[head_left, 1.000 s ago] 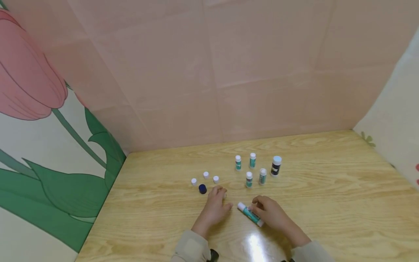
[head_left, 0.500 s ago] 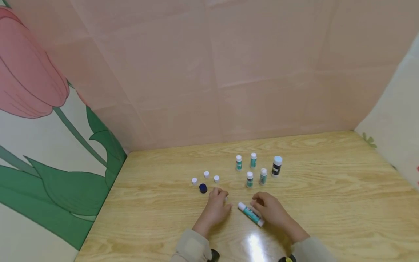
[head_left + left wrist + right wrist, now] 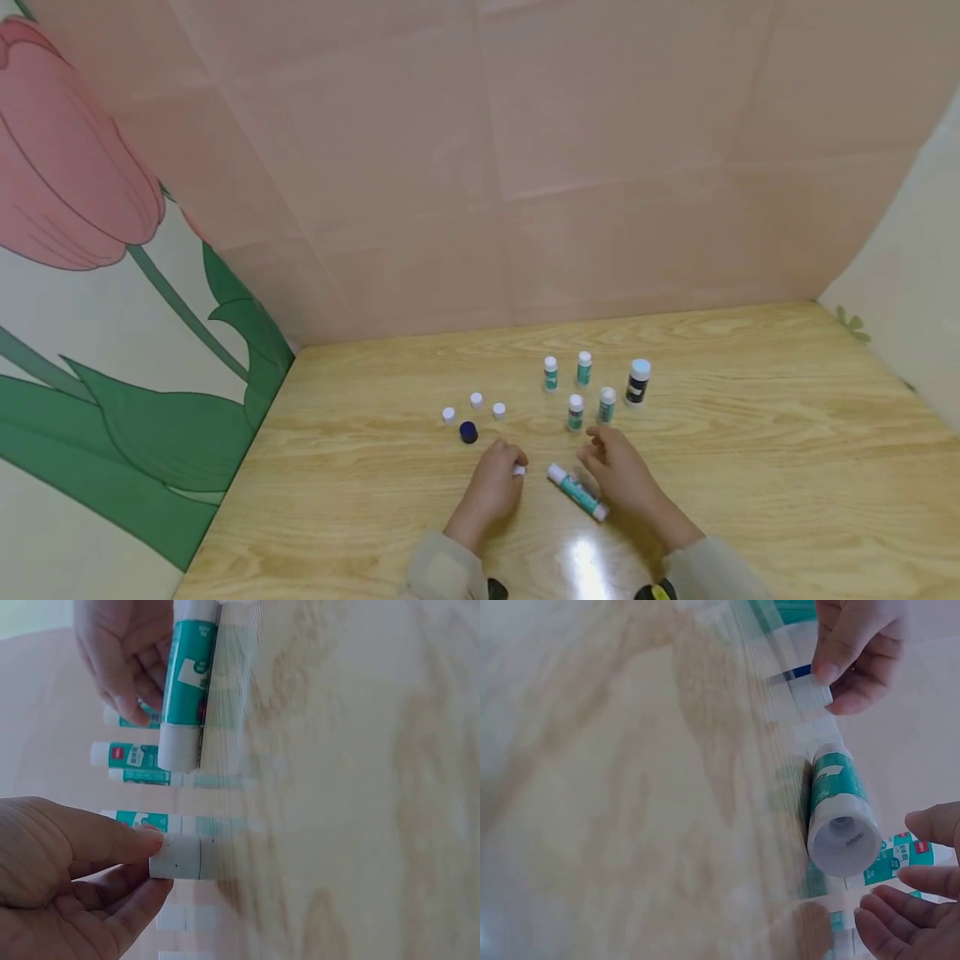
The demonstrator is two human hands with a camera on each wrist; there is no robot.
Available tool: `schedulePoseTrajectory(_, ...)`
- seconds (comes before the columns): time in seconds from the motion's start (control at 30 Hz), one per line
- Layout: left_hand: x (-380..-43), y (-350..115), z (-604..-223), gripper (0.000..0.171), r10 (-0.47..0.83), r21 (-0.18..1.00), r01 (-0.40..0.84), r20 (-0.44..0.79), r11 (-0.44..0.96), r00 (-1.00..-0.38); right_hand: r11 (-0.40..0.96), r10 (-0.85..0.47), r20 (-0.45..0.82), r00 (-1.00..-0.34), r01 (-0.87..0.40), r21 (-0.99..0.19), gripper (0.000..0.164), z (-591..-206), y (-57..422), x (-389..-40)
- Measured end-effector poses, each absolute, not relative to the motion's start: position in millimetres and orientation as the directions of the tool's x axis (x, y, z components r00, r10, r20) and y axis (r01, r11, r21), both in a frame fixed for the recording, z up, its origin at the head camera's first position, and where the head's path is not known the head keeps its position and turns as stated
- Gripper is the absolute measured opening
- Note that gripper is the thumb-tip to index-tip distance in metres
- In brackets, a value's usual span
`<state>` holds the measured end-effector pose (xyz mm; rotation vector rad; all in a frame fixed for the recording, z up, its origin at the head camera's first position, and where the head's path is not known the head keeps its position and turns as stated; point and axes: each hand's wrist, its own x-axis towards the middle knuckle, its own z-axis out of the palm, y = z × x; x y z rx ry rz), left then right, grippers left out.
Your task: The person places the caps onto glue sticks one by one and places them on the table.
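Note:
My left hand (image 3: 495, 482) pinches a small white cap (image 3: 177, 857) between thumb and fingers, low over the table. A green-and-white glue stick (image 3: 578, 493) lies on its side between my hands, its hollow end showing in the right wrist view. My right hand (image 3: 622, 473) is just to the right of that glue stick, apart from it, fingers loosely bent around nothing. Beyond the right hand, small glue sticks stand upright, among them a front one (image 3: 575, 413) and another (image 3: 607, 406) close to my fingertips.
Left of centre on the table (image 3: 360, 500) are three white caps, one of them a white cap (image 3: 476, 400), and a dark blue cap (image 3: 468, 432). A larger dark bottle-like stick (image 3: 637, 383) with a pale top stands at the right of the upright group.
My right hand has let go of the lying glue stick and shifted up, away from it. My left hand has drawn slightly nearer to me with the white cap.

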<state>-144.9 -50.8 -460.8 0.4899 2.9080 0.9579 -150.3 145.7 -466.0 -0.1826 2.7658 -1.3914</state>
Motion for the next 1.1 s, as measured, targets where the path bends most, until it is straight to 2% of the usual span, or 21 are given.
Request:
schedulePoseTrajectory(0.33,-143,-51,-465,0.015,0.292,0.595,0.250,0.026,0.764,-0.956,0.624,-0.131,0.082,-0.988,-0.147,-0.767,0.047,-465,145,-155)
schedulePoseTrajectory(0.57,-141,-52,-465,0.016,0.276,0.605,0.212,-0.013,0.767,-0.961,0.634,-0.149,0.036,-0.988,-0.123,-0.764,0.050,-462,143,-158)
schedulePoseTrajectory(0.83,-139,-54,-465,0.016,0.300,0.604,0.256,0.028,0.755,-0.953,0.595,-0.164,0.070,-0.984,-0.155,-0.789,0.050,-466,143,-166)
schedulePoseTrajectory(1.1,-137,-56,-466,0.016,0.311,0.625,0.257,0.025,0.737,-0.950,0.564,-0.167,0.024,-0.986,-0.115,-0.818,0.050,-464,139,-174)
